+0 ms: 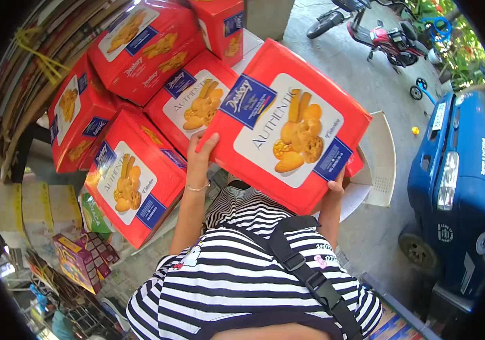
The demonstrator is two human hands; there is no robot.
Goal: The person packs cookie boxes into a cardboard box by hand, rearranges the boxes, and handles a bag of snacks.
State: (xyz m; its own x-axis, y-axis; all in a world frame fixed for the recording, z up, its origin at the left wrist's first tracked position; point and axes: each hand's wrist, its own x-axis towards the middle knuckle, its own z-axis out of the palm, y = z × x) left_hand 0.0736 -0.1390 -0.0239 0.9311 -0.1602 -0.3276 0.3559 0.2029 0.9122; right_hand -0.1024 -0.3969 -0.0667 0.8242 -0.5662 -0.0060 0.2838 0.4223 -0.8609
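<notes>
A large red biscuit box (293,124) with a blue label and cookie pictures is held up, tilted, in front of my body. My left hand (201,148) grips its left edge, thumb on the front face. My right hand (335,186) holds its lower right corner, mostly hidden behind the box. Behind and left of it, another red box (197,99) lies partly covered. A similar red box (135,175) is just left of my left forearm. More red boxes stand at the upper left, among them a large one (146,51).
A white plastic chair (383,158) is right of the held box. Farther right are a blue vehicle (458,187) and a red motorcycle (381,37). Flattened cardboard (27,96) is stacked at the left, above pale boxes (38,209) and a purple carton (81,263).
</notes>
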